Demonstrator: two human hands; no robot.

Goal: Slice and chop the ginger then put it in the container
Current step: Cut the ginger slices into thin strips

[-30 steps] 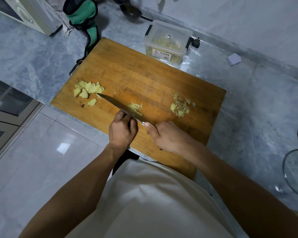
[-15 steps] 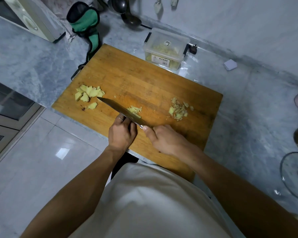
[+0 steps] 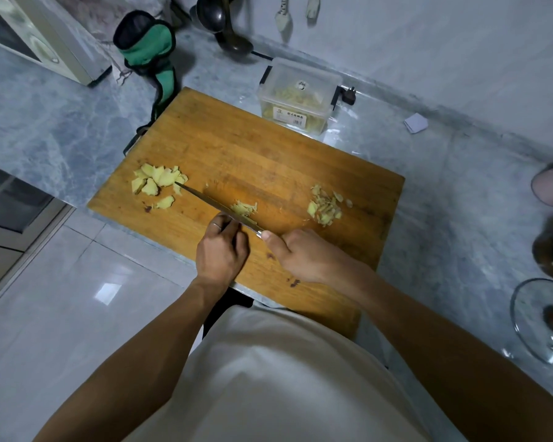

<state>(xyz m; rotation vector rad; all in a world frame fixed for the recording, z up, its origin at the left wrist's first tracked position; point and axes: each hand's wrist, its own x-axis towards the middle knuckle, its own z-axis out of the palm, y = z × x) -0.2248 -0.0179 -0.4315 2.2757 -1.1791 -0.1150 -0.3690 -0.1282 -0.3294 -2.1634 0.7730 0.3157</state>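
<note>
I note my right hand (image 3: 307,256) wrapped round the handle of the knife (image 3: 217,207), blade slanting up-left across the cutting board (image 3: 268,154). My left hand (image 3: 221,250) sits just beside the blade at centre frame, fingers curled, apparently steadying the ginger being chopped (image 3: 244,208); I cannot tell whether it pinches any. Uncut slices (image 3: 157,181) wait left, the chopped heap (image 3: 325,207) right, presumably to keep them sorted. The container (image 3: 299,95), already holding ginger, stands beyond the board's far edge.

Chopping ginger on the cutting board (image 3: 268,154)
Right hand (image 3: 304,253) grips the knife (image 3: 217,206); left hand (image 3: 221,250) steadies the ginger strips (image 3: 244,208).
</note>
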